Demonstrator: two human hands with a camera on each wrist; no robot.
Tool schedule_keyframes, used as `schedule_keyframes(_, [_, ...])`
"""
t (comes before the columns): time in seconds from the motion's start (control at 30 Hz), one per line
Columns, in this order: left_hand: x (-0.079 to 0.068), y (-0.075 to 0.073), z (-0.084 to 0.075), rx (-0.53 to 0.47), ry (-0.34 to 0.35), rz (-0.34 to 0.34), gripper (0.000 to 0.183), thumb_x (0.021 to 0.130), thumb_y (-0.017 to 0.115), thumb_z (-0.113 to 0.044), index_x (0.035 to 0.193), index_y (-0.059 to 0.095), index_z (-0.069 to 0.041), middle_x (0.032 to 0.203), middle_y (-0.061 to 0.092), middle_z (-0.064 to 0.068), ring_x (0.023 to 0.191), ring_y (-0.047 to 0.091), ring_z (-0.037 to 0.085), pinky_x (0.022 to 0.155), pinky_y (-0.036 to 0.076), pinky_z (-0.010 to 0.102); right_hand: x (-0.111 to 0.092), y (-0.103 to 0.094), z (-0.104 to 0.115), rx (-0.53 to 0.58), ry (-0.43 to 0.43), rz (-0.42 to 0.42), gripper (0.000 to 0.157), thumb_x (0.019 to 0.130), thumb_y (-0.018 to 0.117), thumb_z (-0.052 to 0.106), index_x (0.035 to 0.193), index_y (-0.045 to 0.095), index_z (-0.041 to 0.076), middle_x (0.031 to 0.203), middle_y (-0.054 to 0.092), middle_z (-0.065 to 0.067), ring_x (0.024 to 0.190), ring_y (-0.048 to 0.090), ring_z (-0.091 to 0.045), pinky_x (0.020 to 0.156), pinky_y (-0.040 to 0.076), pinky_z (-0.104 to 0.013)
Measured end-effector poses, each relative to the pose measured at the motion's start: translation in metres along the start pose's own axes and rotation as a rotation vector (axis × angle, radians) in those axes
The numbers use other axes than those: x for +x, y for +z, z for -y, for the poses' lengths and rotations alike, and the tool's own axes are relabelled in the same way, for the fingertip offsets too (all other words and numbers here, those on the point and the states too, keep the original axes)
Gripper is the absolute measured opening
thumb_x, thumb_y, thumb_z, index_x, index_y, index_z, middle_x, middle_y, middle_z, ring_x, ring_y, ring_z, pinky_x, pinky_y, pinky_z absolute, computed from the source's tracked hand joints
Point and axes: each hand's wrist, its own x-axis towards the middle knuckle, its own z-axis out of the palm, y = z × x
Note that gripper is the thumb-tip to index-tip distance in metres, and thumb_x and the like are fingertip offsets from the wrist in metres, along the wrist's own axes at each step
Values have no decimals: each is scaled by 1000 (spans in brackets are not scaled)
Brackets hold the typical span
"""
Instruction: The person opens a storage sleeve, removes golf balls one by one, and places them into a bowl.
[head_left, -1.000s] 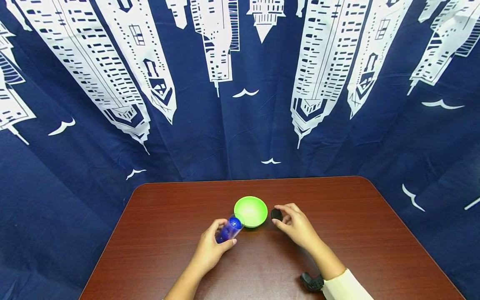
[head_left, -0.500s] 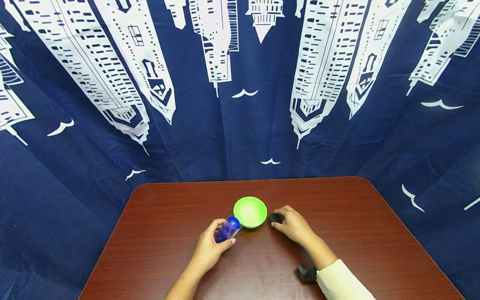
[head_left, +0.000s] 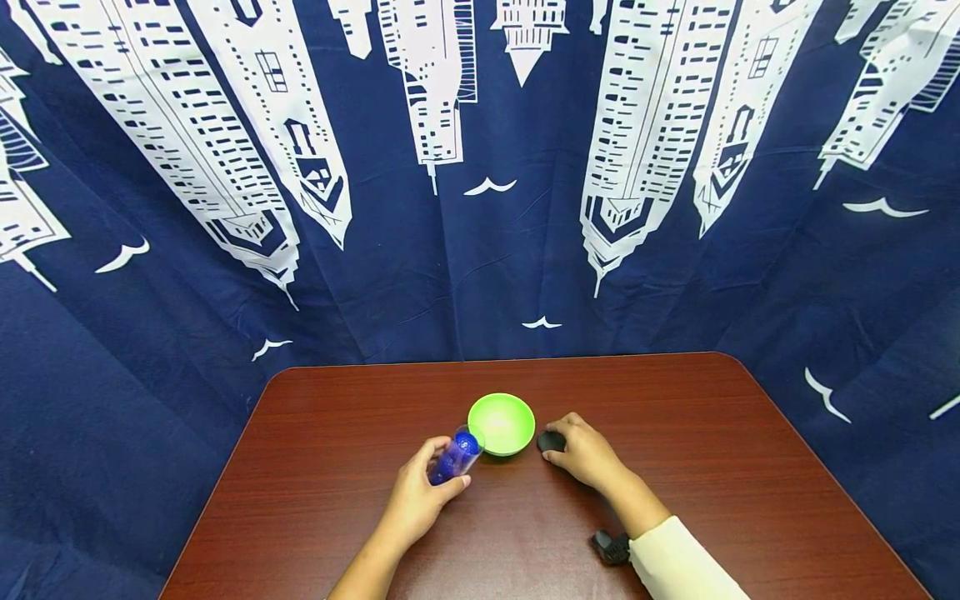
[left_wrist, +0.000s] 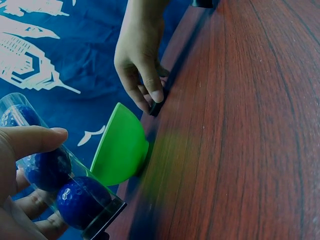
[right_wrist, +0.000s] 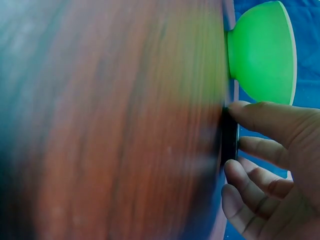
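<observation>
My left hand [head_left: 420, 498] grips a clear tube [head_left: 452, 463], tilted toward the green bowl. Blue dimpled golf balls sit in it; three show in the left wrist view, where the lowest golf ball [left_wrist: 82, 201] rests by the tube's dark-capped end. To the right of the bowl, my right hand [head_left: 589, 455] pinches a round black lid [head_left: 552, 442] by its edge. Seen edge-on in the right wrist view, that lid [right_wrist: 229, 137] lies flat on the tabletop, thumb at one side and fingertips at the other. The tube's uncapped end overlaps the bowl's near-left rim in the head view.
The green bowl [head_left: 501, 421] stands upright between the hands on a reddish-brown wooden table [head_left: 360, 417]. A black device [head_left: 611, 547] sits at the right wrist by the pale sleeve [head_left: 682, 560]. A blue curtain [head_left: 450, 275] with white buildings hangs behind the table.
My right hand has lowered the black lid from an upright tilt down flat onto the table beside the bowl. The left hand and tube have hardly moved.
</observation>
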Motion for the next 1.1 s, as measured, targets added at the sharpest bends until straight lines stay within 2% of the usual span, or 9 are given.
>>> schedule_keyframes(0.2, [0,-1,-1,2,9,-6,54,81,84,-26,129,60,-19,123,68,13,115,63,30,95,52,54,-1,-1,-2,20,3,-48,48,83,83,26,124,69,4,114,64,-10,103,64,-27,91,53,-48])
schedule_keyframes(0.37, [-1,-2,-5,4,41,-13,53,81,84,-26,129,61,-20,119,68,10,110,63,26,94,52,52,-2,-6,2,66,32,-94,45,89,78,28,128,68,7,114,62,-8,87,56,-18,74,49,-34])
schedule_keyframes(0.5, [0,-3,-8,19,69,-21,53,81,84,-26,129,61,-21,123,68,7,112,62,25,96,52,53,-6,-10,6,145,19,-156,38,91,75,23,126,69,9,110,63,-8,80,53,-17,65,41,-26])
schedule_keyframes(0.6, [1,-4,-9,38,83,-37,54,80,85,-26,129,62,-23,125,67,3,115,62,25,96,51,51,-9,-15,11,216,-25,-229,32,91,76,19,121,72,9,106,65,-8,78,56,-16,63,43,-23])
schedule_keyframes(0.73, [3,-5,-10,56,102,-55,55,79,86,-27,129,64,-26,124,66,2,114,61,25,96,50,49,-14,-22,20,319,-55,-287,27,90,76,15,116,74,10,101,67,-5,74,56,-8,60,46,-20])
schedule_keyframes(0.83, [5,-5,-10,53,114,-58,55,79,86,-26,129,65,-26,122,66,2,114,61,25,95,50,48,-17,-25,25,399,-62,-288,24,91,76,14,115,74,12,99,67,-4,74,55,-5,61,48,-20])
schedule_keyframes(0.97, [6,-5,-12,44,115,-60,56,78,87,-24,129,66,-27,120,67,-1,113,62,23,96,50,45,-22,-25,29,475,-113,-260,23,92,74,13,115,73,15,103,68,-6,80,58,-4,66,52,-21])
schedule_keyframes(1.1, [6,-5,-14,61,130,-67,56,77,88,-23,129,67,-28,119,67,-4,112,62,20,96,50,42,-26,-26,33,561,-185,-228,25,93,73,12,118,72,10,109,68,-9,89,63,-4,73,56,-23])
